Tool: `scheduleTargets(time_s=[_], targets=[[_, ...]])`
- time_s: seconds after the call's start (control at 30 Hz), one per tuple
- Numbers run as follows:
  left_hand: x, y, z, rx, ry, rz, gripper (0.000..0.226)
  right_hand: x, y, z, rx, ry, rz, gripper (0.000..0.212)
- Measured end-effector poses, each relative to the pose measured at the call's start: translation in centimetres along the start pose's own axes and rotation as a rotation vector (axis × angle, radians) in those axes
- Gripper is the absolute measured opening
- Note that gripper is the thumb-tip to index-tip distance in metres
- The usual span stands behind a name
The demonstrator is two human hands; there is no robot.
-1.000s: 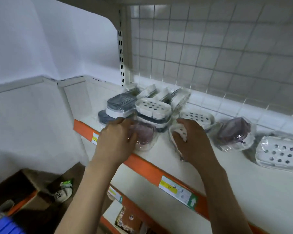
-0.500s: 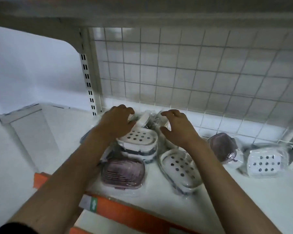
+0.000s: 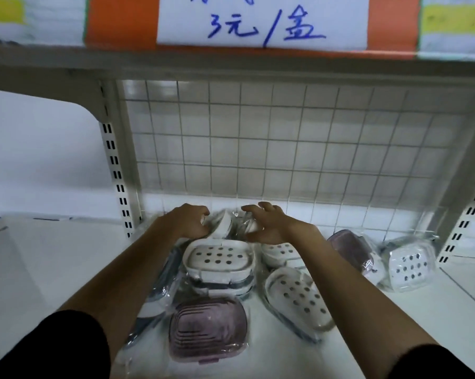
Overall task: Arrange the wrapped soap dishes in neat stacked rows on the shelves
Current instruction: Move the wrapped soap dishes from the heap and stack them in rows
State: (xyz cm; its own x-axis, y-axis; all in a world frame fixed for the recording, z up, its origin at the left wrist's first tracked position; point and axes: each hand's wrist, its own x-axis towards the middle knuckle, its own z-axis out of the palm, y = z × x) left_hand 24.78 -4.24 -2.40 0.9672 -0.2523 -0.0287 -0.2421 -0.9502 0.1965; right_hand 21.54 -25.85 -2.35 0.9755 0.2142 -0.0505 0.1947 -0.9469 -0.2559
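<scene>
Several plastic-wrapped soap dishes lie on the white shelf (image 3: 348, 348). A white perforated dish (image 3: 218, 259) tops a short stack in the middle. In front of it lies a pink dish (image 3: 206, 332), and to the right a white dish (image 3: 296, 296) is tilted. A pink dish (image 3: 351, 250) and a white dish (image 3: 410, 265) lean at the far right. At the back, my left hand (image 3: 188, 221) curls over a white dish standing on edge (image 3: 222, 224). Beside it, my right hand (image 3: 269, 224) grips another wrapped upright dish (image 3: 251, 225). A grey dish (image 3: 160, 283) is partly hidden under my left forearm.
A wire mesh panel (image 3: 258, 146) closes the back of the shelf. Slotted uprights stand at the left (image 3: 116, 173) and right (image 3: 471, 222). The upper shelf edge carries a handwritten price label (image 3: 258, 20) close overhead. White shelf surface extends to the left (image 3: 39, 255).
Both hands left the front dishes and reached to the upright dishes at the back. The view moved in under the upper shelf.
</scene>
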Motion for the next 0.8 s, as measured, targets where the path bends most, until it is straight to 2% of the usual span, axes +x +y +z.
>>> scheduleTargets(time_s=[0.13, 0.3, 0.43, 0.6, 0.73, 0.8], targets=[[0.1, -0.6, 0.7, -0.027, 0.0, 0.015, 0.055, 0.1, 0.2, 0.3, 0.008, 0.06, -0.018, 0.079], [-0.5, -0.2, 0.1, 0.016, 0.001, 0.12, 0.037, -0.4, 0.0, 0.3, 0.042, 0.148, -0.033, 0.072], [-0.5, -1.2, -0.5, -0.036, 0.106, 0.161, 0.028, -1.0, 0.4, 0.2, 0.073, 0.22, -0.043, 0.07], [-1.3, -1.6, -1.3, -0.243, 0.335, 0.107, 0.037, -1.8, 0.8, 0.3, 0.101, 0.325, -0.048, 0.069], [-1.9, -2.3, -1.0, -0.272, 0.336, 0.104, 0.035, -2.5, 1.0, 0.8, 0.152, 0.395, -0.052, 0.068], [-2.5, -2.4, -0.9, -0.337, 0.397, 0.098, 0.034, -3.0, 1.0, 1.0, 0.163, 0.442, -0.044, 0.067]])
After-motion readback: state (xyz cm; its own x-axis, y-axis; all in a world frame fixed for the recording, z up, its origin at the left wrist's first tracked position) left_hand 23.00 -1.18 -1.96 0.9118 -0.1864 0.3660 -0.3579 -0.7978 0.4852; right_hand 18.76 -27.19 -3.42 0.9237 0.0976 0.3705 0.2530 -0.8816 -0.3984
